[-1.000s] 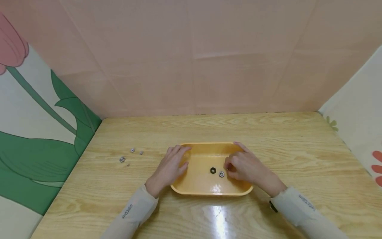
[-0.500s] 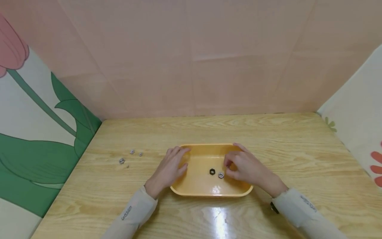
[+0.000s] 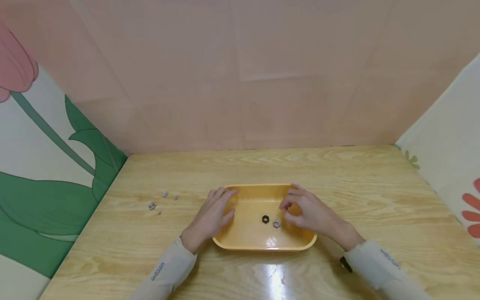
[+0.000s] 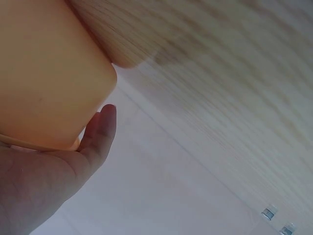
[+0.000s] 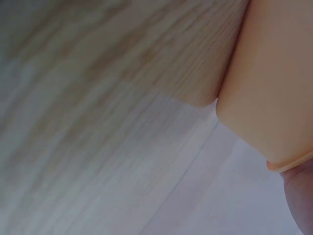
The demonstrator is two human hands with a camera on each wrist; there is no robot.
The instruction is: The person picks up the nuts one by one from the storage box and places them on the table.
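Note:
A yellow-orange tray [image 3: 243, 239] stands at the middle of the table. My left hand [image 3: 208, 216] holds its left rim, thumb over the inside. In the left wrist view, that hand's fingers [image 4: 105, 132] bend round the tray's outer wall [image 4: 54, 73]. Over the right end of the tray, my right hand [image 3: 315, 214] pinches a tiny dark-looking nut [image 3: 286, 208] between thumb and index finger, mostly hidden. A black hex nut [image 3: 263, 218] and a silver hex nut [image 3: 276, 224] lie on the tray floor. Only a sliver of the right hand [image 5: 301, 196] shows in the right wrist view.
Left of the tray, several small metal nuts lie on the wooden table [image 3: 123, 246], the largest a silver nut [image 3: 151, 206]. A pinkish wall covering [image 3: 240, 83] rises behind the table. Printed flower panels flank it, with a green leaf [image 3: 45, 204] at left.
The right fingertips have risen slightly in the tray, and the tiny nut between them shows more plainly. The left hand keeps its place on the tray. The head view has tilted up a little.

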